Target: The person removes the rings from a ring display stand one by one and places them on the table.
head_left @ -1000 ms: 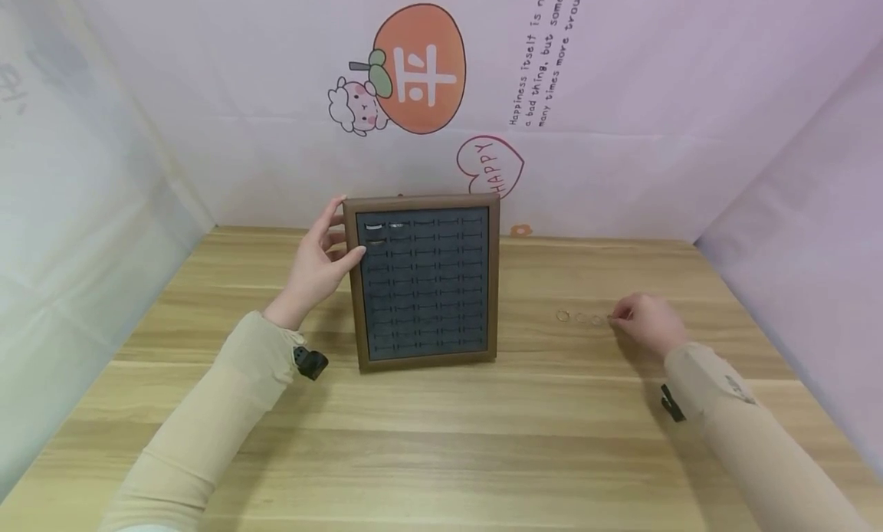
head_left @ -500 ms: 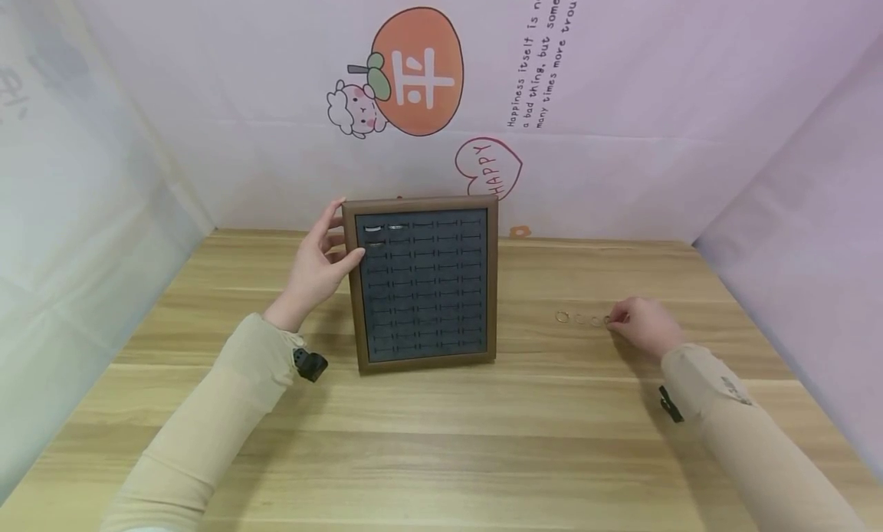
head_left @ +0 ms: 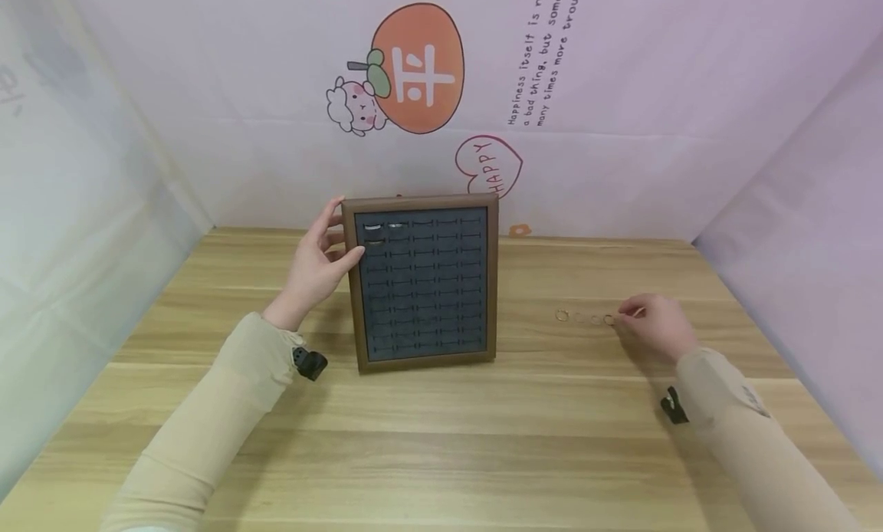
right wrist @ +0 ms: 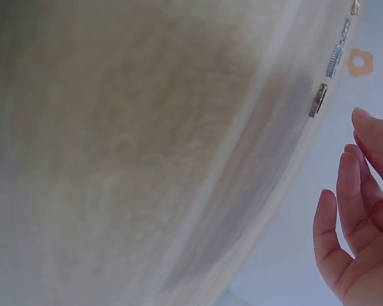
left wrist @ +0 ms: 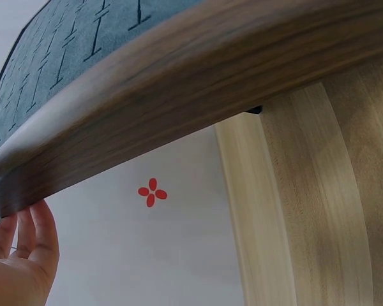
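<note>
A brown-framed ring display box (head_left: 491,287) with a dark slotted insert (head_left: 424,302) is propped at a steep tilt on the table. My left hand (head_left: 313,267) grips its upper left side, thumb on the front edge and other fingers behind. Three rings sit in the slots at top left: a silver ring (head_left: 373,228), another silver ring (head_left: 395,226) and a darker ring (head_left: 373,243). On the right, several rings lie in a row, the rightmost being a dark-looking ring (head_left: 608,320). Just right of it is my right hand (head_left: 658,325), fingers loosely bent, holding nothing visible.
The wooden table (head_left: 441,455) extends in front of the box and between it and the loose rings. A printed cloth backdrop (head_left: 621,95) rises directly behind the table, with cloth also on both sides. Each wrist carries a small black device (head_left: 310,363).
My right hand has drawn slightly right, off the rightmost ring, which now shows fully on the table. The left hand and the display box have stayed in place.
</note>
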{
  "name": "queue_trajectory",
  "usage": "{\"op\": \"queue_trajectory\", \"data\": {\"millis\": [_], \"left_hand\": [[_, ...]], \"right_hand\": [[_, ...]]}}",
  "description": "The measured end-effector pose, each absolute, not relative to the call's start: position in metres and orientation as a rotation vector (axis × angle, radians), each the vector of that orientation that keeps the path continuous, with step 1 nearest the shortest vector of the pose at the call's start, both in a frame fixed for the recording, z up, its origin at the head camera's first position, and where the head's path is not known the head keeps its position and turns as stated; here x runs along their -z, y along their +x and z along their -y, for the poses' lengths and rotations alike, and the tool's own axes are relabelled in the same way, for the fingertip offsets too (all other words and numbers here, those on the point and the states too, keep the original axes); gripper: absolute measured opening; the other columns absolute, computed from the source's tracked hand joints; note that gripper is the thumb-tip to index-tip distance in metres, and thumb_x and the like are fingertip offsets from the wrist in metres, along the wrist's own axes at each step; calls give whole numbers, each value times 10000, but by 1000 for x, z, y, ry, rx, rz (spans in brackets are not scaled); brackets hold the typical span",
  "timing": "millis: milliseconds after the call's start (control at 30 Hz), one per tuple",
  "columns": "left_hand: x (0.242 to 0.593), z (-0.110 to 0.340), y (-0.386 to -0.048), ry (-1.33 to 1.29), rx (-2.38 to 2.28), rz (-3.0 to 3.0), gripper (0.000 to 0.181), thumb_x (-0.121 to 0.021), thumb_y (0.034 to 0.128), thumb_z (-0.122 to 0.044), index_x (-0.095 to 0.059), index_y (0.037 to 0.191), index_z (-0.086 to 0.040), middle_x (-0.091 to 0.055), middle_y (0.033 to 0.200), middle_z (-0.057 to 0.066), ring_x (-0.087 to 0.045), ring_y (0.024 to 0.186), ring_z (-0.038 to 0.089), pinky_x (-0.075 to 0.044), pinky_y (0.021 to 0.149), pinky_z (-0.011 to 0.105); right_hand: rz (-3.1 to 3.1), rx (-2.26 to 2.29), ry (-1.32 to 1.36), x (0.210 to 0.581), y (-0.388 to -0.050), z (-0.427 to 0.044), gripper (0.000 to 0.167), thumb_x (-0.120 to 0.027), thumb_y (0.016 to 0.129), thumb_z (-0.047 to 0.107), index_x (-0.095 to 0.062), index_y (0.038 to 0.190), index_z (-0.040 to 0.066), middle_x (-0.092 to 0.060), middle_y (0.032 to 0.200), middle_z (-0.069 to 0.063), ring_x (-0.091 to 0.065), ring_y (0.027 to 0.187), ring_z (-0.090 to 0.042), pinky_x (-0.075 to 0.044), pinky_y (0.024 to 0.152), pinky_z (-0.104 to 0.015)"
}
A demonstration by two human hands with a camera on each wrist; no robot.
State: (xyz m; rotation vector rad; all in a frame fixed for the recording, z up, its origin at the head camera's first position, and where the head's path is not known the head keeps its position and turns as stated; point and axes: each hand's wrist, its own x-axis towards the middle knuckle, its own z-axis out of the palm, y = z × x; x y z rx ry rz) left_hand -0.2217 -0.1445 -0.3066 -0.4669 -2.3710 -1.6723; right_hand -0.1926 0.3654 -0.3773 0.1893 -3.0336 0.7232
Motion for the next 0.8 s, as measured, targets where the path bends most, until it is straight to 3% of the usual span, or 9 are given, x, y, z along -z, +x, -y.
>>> {"op": "queue_trajectory", "data": {"millis": [167,300,400,633,800], "left_hand": [[305,143,-221,-471,1666,2370,766,-618,884,-16,-239,1505,-255,-369,1408,179,-527,1169,334,-452,970,486],[304,143,-221,-471,1678,2372,760,-611,889,-13,-241,1504,-260,-369,1400,176,-528,1158,322,-447,973,480],[303,143,-220,-473,1691,2372,753,-606,894,-16,-241,1504,-264,-366,1404,171,-525,1154,317,-442,976,478],[303,143,-219,-473,1705,2371,756,-601,897,-20,-227,1508,-261,-359,1412,177,-518,1159,324,-433,984,485],[303,143,-219,-468,1706,2367,751,-605,895,-18,-236,1505,-255,-362,1406,187,-520,1162,330,-434,984,489]], "right_hand": [[3011,-810,128,371,-187,-363,294,-633,895,190,-645,1070,-47,-654,1017,-242,-620,896,-346,-503,769,-495],[2950,-840,117,361,-185,-358,284,-628,907,178,-641,1072,-53,-657,1014,-258,-623,868,-325,-505,725,-407],[2890,-820,113,352,-184,-355,279,-630,910,181,-647,1057,-56,-663,998,-255,-618,808,-239,-483,661,-306],[2801,-827,109,337,-183,-351,313,-632,911,227,-657,1061,-46,-667,987,-246,-482,727,97,-449,606,-181],[2762,-849,123,328,-182,-342,330,-641,906,263,-669,1074,-20,-676,996,-230,-432,715,198,-438,594,-132]]}}
